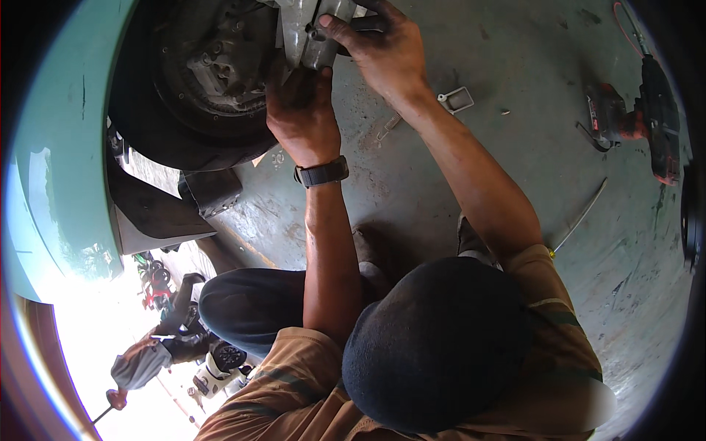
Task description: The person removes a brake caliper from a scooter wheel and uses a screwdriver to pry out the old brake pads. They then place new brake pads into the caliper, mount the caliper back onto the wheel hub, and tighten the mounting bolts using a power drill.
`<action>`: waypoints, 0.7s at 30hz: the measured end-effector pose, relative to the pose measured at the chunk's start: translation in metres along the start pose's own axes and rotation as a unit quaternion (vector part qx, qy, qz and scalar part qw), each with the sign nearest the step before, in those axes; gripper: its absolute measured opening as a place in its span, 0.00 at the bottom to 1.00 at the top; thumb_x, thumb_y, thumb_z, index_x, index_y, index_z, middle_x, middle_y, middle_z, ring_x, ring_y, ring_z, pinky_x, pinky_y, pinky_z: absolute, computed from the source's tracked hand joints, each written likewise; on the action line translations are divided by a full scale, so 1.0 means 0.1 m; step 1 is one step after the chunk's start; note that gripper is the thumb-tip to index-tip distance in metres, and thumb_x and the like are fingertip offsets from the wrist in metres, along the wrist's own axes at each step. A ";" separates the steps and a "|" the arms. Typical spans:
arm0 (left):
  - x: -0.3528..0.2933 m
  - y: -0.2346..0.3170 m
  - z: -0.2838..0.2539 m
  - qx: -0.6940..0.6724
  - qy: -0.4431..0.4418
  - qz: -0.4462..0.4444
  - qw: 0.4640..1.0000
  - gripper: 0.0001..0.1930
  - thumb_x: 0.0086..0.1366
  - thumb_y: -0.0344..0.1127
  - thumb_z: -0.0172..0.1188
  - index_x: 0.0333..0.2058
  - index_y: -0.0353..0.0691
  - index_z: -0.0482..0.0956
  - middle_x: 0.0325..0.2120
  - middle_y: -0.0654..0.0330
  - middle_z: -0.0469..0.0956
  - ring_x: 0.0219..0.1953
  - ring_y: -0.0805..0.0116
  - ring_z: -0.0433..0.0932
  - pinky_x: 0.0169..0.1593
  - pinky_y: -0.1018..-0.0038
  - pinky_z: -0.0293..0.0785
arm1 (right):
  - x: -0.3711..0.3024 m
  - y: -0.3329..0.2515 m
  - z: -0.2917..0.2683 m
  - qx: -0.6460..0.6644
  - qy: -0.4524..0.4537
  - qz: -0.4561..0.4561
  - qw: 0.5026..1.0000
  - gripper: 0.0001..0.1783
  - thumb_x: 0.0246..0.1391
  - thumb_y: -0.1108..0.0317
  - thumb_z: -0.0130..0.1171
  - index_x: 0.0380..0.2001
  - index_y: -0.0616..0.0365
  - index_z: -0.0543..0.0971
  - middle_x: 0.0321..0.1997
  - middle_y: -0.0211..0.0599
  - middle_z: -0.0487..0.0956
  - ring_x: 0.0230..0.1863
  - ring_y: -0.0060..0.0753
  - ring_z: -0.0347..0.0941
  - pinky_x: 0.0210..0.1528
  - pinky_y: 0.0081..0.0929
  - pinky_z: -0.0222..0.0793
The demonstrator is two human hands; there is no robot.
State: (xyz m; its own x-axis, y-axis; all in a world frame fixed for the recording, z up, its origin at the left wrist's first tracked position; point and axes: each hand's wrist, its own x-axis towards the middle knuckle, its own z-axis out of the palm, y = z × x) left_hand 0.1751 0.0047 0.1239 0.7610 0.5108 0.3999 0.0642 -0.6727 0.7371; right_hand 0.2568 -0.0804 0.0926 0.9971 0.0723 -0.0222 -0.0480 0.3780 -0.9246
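Note:
A grey metal casing [298, 37] sits at the top, beside the wheel [198, 147] with its black tyre. My left hand [303, 121], a dark watch on its wrist, reaches up from below with its fingers closed round the casing's lower end. From the right, my right hand [390, 55] curls round a dark cylindrical piece [369, 23] that juts out beside the casing. Its thumb tip presses on the casing near a small hole. Some fingertips of both hands are hidden, and the casing's top is cut off by the picture edge.
A light green body panel [70, 169] curves along the left. On the grey floor lie a bent metal bracket [457, 100], a thin rod-like tool [581, 217] and a black-and-red power tool [657, 110]. Another person [143, 364] is in the bright area at lower left, near a white scooter [213, 375].

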 end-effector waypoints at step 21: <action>-1.43 -1.00 0.40 0.008 -0.263 -0.318 0.911 0.32 0.48 0.32 0.74 0.53 0.37 0.75 0.41 0.50 0.84 0.41 0.61 0.84 0.45 0.68 0.81 | -1.72 1.05 -1.42 -0.279 -0.234 0.388 0.847 0.23 0.62 0.55 0.59 0.56 0.52 0.70 0.37 0.41 0.82 0.34 0.36 0.80 0.36 0.35 0.76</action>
State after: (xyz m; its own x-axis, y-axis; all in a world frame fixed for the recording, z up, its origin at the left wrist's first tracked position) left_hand 0.0859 -0.0228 -0.0285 0.7704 0.4762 -0.4239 0.6060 -0.3405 0.7189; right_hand 0.0889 -0.1847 -0.0546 0.5394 0.5066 -0.6726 -0.5132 -0.4355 -0.7396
